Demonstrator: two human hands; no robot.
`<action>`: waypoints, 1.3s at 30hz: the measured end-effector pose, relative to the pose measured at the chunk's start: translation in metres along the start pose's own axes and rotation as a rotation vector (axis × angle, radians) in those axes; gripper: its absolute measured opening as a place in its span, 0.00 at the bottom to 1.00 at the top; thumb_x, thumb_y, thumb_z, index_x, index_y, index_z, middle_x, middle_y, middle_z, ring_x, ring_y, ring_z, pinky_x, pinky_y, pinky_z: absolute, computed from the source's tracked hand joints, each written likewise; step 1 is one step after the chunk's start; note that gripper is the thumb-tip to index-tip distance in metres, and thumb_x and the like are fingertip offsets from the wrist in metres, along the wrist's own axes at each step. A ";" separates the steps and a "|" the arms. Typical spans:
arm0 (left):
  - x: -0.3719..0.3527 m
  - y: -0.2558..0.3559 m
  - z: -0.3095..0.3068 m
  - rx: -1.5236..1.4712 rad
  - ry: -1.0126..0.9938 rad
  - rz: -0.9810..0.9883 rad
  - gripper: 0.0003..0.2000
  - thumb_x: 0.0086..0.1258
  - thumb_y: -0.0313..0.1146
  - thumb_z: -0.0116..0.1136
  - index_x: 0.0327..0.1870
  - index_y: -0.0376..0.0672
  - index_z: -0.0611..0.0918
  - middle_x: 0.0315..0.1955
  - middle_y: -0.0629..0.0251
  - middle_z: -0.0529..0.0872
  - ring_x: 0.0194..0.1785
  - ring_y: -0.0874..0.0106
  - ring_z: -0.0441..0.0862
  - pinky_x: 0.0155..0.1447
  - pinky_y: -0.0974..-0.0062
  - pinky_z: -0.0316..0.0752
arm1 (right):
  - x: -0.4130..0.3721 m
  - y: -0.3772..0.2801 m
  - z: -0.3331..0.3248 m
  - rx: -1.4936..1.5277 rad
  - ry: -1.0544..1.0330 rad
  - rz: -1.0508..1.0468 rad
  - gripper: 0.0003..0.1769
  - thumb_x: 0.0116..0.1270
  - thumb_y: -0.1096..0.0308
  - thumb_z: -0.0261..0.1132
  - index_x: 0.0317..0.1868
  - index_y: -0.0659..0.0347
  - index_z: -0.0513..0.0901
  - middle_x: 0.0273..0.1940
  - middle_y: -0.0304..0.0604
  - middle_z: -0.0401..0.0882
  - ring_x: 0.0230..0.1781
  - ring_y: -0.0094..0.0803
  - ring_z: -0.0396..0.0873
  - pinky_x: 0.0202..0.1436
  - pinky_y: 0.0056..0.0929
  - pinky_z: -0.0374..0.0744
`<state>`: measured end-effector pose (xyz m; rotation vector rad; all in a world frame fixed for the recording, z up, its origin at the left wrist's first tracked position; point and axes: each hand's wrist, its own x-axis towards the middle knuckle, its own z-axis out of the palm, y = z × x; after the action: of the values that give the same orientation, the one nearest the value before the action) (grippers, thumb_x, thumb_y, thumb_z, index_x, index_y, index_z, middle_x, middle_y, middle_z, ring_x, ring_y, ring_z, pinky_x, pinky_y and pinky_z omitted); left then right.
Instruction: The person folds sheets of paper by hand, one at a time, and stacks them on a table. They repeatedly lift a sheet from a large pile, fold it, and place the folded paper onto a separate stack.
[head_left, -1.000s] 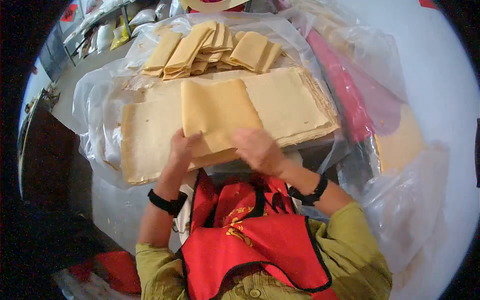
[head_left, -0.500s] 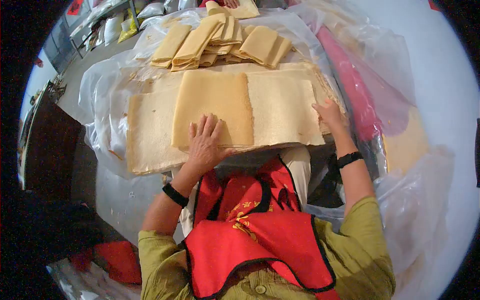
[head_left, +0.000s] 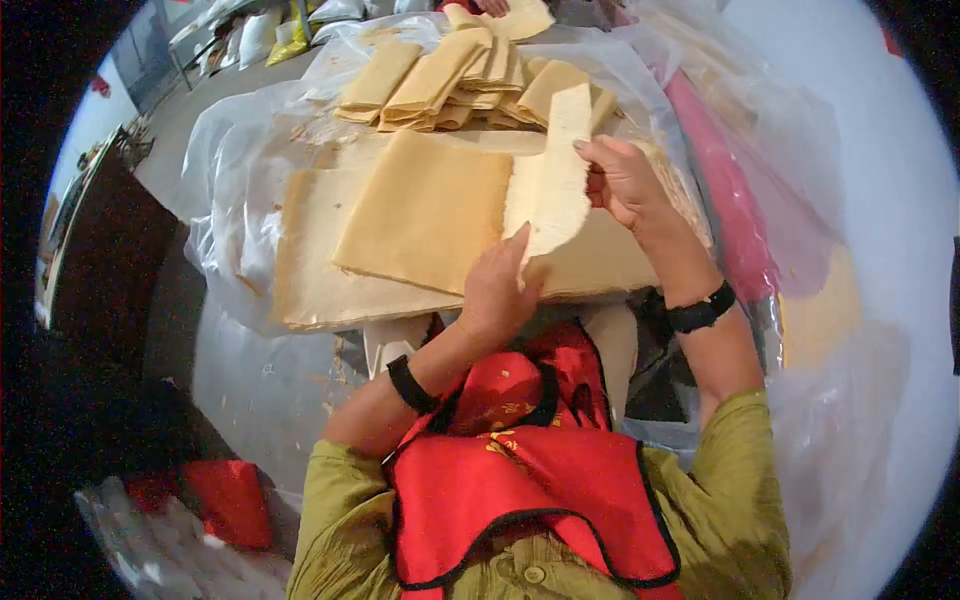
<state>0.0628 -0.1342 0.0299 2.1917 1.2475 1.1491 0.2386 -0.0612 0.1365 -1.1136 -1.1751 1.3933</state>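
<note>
L hand (head_left: 495, 290) & R hand (head_left: 625, 185) each pinched an edge of the thin tan sheet (head_left: 552, 185), its R side raised upright off the stack (head_left: 320, 270) on the plastic-covered table (head_left: 235, 150), prob. to peel it free w/o tearing, w/ folded sheets (head_left: 430, 75) beyond.

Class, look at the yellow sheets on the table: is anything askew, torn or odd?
The top sheet lies skewed across the flat stack, edges not parallel; the left hand and right hand hold its right flap raised.
</note>
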 end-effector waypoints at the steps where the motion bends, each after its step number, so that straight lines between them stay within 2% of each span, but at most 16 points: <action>1: 0.003 -0.009 -0.001 -0.219 0.070 -0.085 0.16 0.60 0.30 0.54 0.48 0.35 0.73 0.36 0.55 0.81 0.39 0.62 0.80 0.42 0.68 0.74 | 0.000 -0.005 0.022 0.001 0.010 0.039 0.12 0.61 0.60 0.60 0.37 0.59 0.73 0.28 0.38 0.77 0.24 0.27 0.78 0.25 0.27 0.78; 4: 0.003 -0.050 -0.012 -0.896 0.215 -0.383 0.10 0.63 0.27 0.49 0.43 0.34 0.76 0.32 0.62 0.82 0.33 0.69 0.80 0.36 0.74 0.75 | 0.008 0.009 0.061 -0.164 0.022 -0.084 0.19 0.61 0.56 0.59 0.45 0.64 0.72 0.35 0.48 0.78 0.33 0.34 0.80 0.35 0.30 0.79; 7: -0.001 -0.054 -0.044 -1.137 0.344 -0.780 0.09 0.64 0.27 0.47 0.41 0.34 0.76 0.32 0.64 0.81 0.32 0.74 0.78 0.35 0.77 0.75 | 0.026 0.064 0.078 -0.939 0.012 -0.578 0.29 0.59 0.51 0.59 0.54 0.64 0.68 0.49 0.54 0.73 0.51 0.42 0.73 0.52 0.39 0.71; 10: -0.012 -0.080 -0.054 -0.973 0.286 -0.745 0.13 0.65 0.37 0.47 0.38 0.35 0.77 0.29 0.57 0.81 0.27 0.70 0.78 0.31 0.70 0.76 | 0.037 0.111 0.093 -1.424 -0.032 -0.653 0.37 0.56 0.44 0.57 0.60 0.59 0.64 0.60 0.54 0.60 0.64 0.43 0.56 0.63 0.46 0.56; 11: -0.019 -0.076 -0.065 -1.173 0.220 -0.847 0.08 0.64 0.31 0.48 0.33 0.34 0.77 0.27 0.59 0.80 0.28 0.72 0.78 0.28 0.75 0.74 | 0.038 0.121 0.094 -1.478 -0.088 -0.597 0.38 0.55 0.43 0.57 0.61 0.58 0.63 0.62 0.53 0.58 0.65 0.43 0.53 0.64 0.47 0.53; 14: -0.032 -0.080 -0.101 -0.855 -0.126 -0.969 0.12 0.64 0.35 0.49 0.29 0.34 0.78 0.23 0.59 0.79 0.25 0.72 0.78 0.25 0.74 0.73 | 0.036 0.133 0.096 -1.577 -0.206 -0.483 0.40 0.54 0.39 0.55 0.62 0.54 0.61 0.64 0.52 0.54 0.67 0.43 0.48 0.65 0.50 0.47; 17: -0.029 -0.076 -0.134 -0.278 -0.098 -0.865 0.16 0.63 0.40 0.52 0.27 0.33 0.79 0.19 0.57 0.79 0.22 0.71 0.77 0.25 0.73 0.73 | 0.034 0.136 0.095 -1.547 -0.196 -0.497 0.41 0.53 0.39 0.55 0.63 0.53 0.61 0.64 0.51 0.54 0.67 0.44 0.48 0.66 0.51 0.46; 20: -0.004 -0.117 -0.137 0.327 0.351 -0.198 0.18 0.57 0.44 0.59 0.32 0.32 0.80 0.28 0.50 0.81 0.30 0.65 0.81 0.33 0.69 0.74 | 0.038 0.142 0.092 -1.530 -0.181 -0.503 0.42 0.53 0.38 0.54 0.63 0.53 0.61 0.65 0.51 0.53 0.68 0.44 0.47 0.66 0.50 0.44; 23: 0.027 -0.158 -0.133 0.569 0.121 -0.354 0.19 0.55 0.44 0.61 0.34 0.32 0.79 0.29 0.50 0.81 0.35 0.62 0.81 0.37 0.69 0.74 | 0.035 0.137 0.093 -1.524 -0.178 -0.470 0.41 0.53 0.37 0.54 0.63 0.53 0.61 0.65 0.52 0.52 0.68 0.44 0.46 0.67 0.50 0.44; 26: 0.054 -0.173 -0.142 0.299 -0.147 -0.663 0.22 0.52 0.44 0.63 0.38 0.32 0.79 0.30 0.54 0.82 0.37 0.65 0.80 0.41 0.72 0.73 | 0.032 0.137 0.091 -1.504 -0.164 -0.478 0.41 0.54 0.37 0.54 0.63 0.54 0.61 0.66 0.52 0.51 0.68 0.44 0.46 0.66 0.50 0.45; 29: 0.060 -0.147 -0.164 -0.254 -0.403 -0.646 0.23 0.52 0.42 0.64 0.43 0.32 0.79 0.33 0.60 0.83 0.39 0.68 0.79 0.45 0.74 0.72 | 0.030 0.132 0.091 -1.497 -0.186 -0.465 0.40 0.54 0.38 0.54 0.62 0.54 0.63 0.65 0.52 0.52 0.67 0.46 0.48 0.65 0.51 0.48; 32: 0.055 -0.101 -0.157 -0.657 -0.427 -0.532 0.24 0.54 0.41 0.62 0.48 0.32 0.76 0.39 0.61 0.81 0.44 0.70 0.76 0.50 0.75 0.69 | 0.025 0.121 0.092 -1.496 -0.217 -0.458 0.38 0.54 0.38 0.55 0.60 0.53 0.65 0.63 0.53 0.56 0.65 0.48 0.52 0.63 0.52 0.51; 34: 0.052 -0.107 -0.129 -0.688 -0.323 -0.424 0.26 0.56 0.41 0.61 0.54 0.34 0.72 0.50 0.57 0.75 0.54 0.68 0.70 0.58 0.73 0.63 | 0.026 0.122 0.090 -1.470 -0.198 -0.511 0.37 0.53 0.38 0.55 0.58 0.52 0.68 0.61 0.53 0.59 0.63 0.50 0.55 0.61 0.53 0.54; 36: 0.052 -0.115 -0.094 -0.771 -0.268 -0.441 0.28 0.57 0.42 0.60 0.56 0.36 0.71 0.55 0.55 0.70 0.59 0.67 0.66 0.62 0.72 0.59 | 0.046 0.165 0.075 -1.498 -0.071 -0.772 0.36 0.53 0.39 0.56 0.57 0.52 0.68 0.60 0.51 0.61 0.61 0.49 0.57 0.61 0.50 0.56; 37: 0.049 -0.116 -0.075 -0.635 -0.236 -0.331 0.28 0.56 0.43 0.60 0.57 0.37 0.70 0.57 0.53 0.69 0.60 0.64 0.65 0.63 0.70 0.58 | 0.058 0.188 0.066 -1.509 -0.004 -0.902 0.36 0.53 0.39 0.56 0.57 0.52 0.68 0.59 0.50 0.61 0.61 0.48 0.58 0.61 0.49 0.57; 39: 0.043 -0.104 -0.054 -0.322 -0.231 -0.061 0.30 0.54 0.44 0.60 0.57 0.39 0.70 0.58 0.50 0.66 0.63 0.58 0.61 0.64 0.66 0.56 | 0.075 0.210 0.055 -0.899 -0.232 -0.594 0.29 0.62 0.45 0.45 0.59 0.51 0.65 0.60 0.47 0.61 0.61 0.44 0.59 0.61 0.46 0.61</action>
<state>-0.0241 -0.0459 0.0157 1.9665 0.9520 0.9648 0.1519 -0.0077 -0.0694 -1.0394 -2.1959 0.5128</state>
